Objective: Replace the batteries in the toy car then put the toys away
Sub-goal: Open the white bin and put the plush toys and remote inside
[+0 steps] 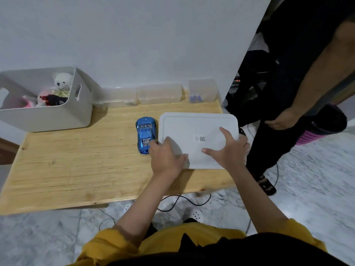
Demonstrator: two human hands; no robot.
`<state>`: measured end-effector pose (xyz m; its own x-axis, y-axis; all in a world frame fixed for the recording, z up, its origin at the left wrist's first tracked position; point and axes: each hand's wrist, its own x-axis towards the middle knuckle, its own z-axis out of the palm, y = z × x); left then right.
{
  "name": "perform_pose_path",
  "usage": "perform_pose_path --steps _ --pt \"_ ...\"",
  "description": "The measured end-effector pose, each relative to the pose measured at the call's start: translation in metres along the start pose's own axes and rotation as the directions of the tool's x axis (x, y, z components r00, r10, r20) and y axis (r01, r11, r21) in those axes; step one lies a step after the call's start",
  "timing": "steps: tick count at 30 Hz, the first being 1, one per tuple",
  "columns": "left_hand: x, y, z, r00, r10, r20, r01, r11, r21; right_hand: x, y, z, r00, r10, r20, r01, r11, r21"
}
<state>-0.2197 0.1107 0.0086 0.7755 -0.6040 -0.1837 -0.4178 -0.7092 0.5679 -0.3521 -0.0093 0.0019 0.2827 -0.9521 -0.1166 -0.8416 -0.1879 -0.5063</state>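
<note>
- Both my forearms reach forward from my yellow sleeves over the near edge of the wooden table [76, 160], converging on the white lid [194, 129] that lies flat at the table's right end.
- My left hand [167, 156] clamps the lid's near left corner: the thumb lies on top along the near edge, and the other fingers curl over the left rim.
- My right hand [228, 148] grips the lid's near right side, with thumb and forefinger spread wide on the top surface and the remaining fingers wrapped past the right rim.
- The blue toy car [145, 134] rests on the table just left of the lid, touching or almost touching my left knuckles; I cannot tell which.
- The white storage bin [57, 114] stands well left of the lid at the table's far corner, holding a white teddy bear [61, 83] and other soft toys.
- Clear plastic containers [159, 93] line the wall beyond the lid.
- Another person stands right of the lid, off the table.
</note>
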Motion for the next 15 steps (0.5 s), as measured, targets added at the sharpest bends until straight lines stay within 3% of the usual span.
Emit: perform_pose_path --steps 2,5,15 --pt "0.007 -0.001 -0.019 0.997 0.046 -0.060 -0.047 0.999 -0.012 0.005 -0.023 -0.007 0.998 -0.032 -0.047 0.034 0.999 0.026" --pt "0.022 -0.011 -0.050 0.993 0.049 -0.105 -0.050 0.999 -0.012 0.009 -0.065 -0.010 0.999 -0.046 -0.003 0.046 0.998 0.036" --pt "0.088 -0.100 -0.182 0.955 -0.110 -0.276 0.108 0.994 -0.024 -0.014 -0.234 0.040 0.958 -0.286 0.032 0.284 0.958 0.043"
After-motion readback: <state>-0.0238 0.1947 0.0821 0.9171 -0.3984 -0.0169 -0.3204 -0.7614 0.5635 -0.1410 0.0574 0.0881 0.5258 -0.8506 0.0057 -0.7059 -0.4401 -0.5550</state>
